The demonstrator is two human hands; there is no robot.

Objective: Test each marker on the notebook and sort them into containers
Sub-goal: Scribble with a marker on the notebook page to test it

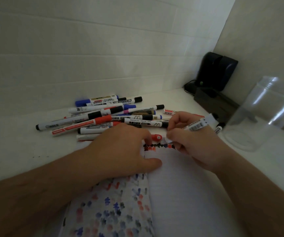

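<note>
the left hand (120,147) is lying palm down, fingers pointing toward 1 o'clock, thumb stretched out toward 3 o'clock, its forearm entering from 8 o'clock. the right hand (187,141) is curling its fingers and thumb in a pinch, knuckles raised, fingertips aimed toward 9 o'clock, its forearm entering from 4 o'clock.

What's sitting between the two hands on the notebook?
A loose red cap lies between the left hand and right hand, above the scribble row; head view.
</note>
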